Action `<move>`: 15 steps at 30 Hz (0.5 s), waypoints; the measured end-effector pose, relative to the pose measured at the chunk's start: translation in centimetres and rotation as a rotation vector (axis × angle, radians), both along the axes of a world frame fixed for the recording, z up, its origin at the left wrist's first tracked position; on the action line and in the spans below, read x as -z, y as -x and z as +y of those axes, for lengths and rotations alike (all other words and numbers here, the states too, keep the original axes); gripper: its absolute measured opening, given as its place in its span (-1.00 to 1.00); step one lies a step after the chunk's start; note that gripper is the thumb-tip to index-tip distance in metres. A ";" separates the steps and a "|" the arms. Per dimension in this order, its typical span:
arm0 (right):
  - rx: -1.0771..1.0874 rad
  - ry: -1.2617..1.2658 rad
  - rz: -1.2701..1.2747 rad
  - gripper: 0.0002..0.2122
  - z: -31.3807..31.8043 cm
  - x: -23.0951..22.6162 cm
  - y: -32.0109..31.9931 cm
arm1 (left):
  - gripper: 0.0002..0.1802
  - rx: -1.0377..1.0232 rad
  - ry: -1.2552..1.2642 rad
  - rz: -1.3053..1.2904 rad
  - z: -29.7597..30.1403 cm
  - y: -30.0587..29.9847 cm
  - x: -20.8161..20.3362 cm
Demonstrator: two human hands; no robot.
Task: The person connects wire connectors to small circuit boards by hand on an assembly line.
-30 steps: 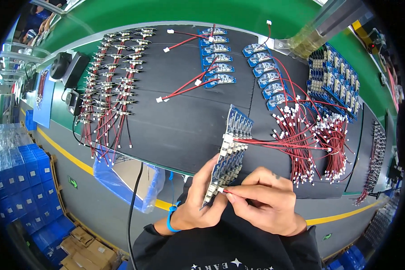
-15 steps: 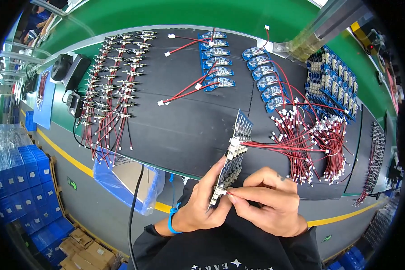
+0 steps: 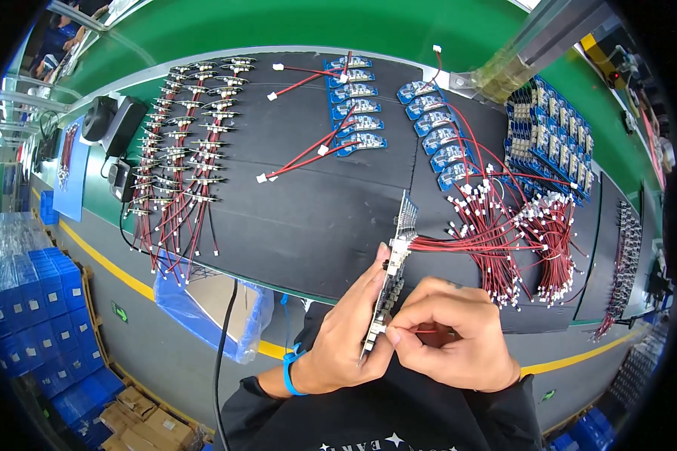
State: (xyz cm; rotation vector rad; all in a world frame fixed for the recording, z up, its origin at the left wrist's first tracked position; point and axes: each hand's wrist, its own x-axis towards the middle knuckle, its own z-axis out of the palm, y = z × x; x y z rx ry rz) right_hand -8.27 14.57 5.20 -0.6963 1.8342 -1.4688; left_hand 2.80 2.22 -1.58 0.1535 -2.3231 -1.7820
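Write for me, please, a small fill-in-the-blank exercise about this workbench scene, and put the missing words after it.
1. The left hand, gripping a circuit-board panel, has at its wrist a band coloured ____.
2. The right hand pinches a thin wire coloured ____.
3. In the picture, the wire bundles lie to the ____ of the panel.
4. The long floor line is ____.

Missing words: blue; red; right; yellow.
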 end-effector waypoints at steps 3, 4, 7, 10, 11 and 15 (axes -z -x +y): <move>-0.030 0.049 0.000 -0.91 0.0 0.3 0.3 | -0.31 -0.011 0.040 0.019 0.2 0.4 -0.6; -0.028 0.047 -0.001 -0.91 0.0 0.4 0.3 | -0.34 -0.011 0.005 -0.011 0.3 0.4 -0.9; 0.019 0.077 0.005 -0.91 0.2 0.3 0.3 | -0.38 -0.018 0.153 0.114 0.4 1.1 -1.3; -0.030 0.042 -0.061 -0.91 0.8 0.2 1.0 | -0.38 0.005 0.184 0.177 0.3 1.9 -1.4; -0.050 0.066 -0.066 -0.91 0.7 0.4 1.1 | -0.38 0.019 0.161 0.138 0.0 1.9 -1.4; 0.105 0.046 0.217 -0.90 1.9 -0.3 2.4 | -0.32 0.016 0.140 0.056 -0.3 2.2 -1.9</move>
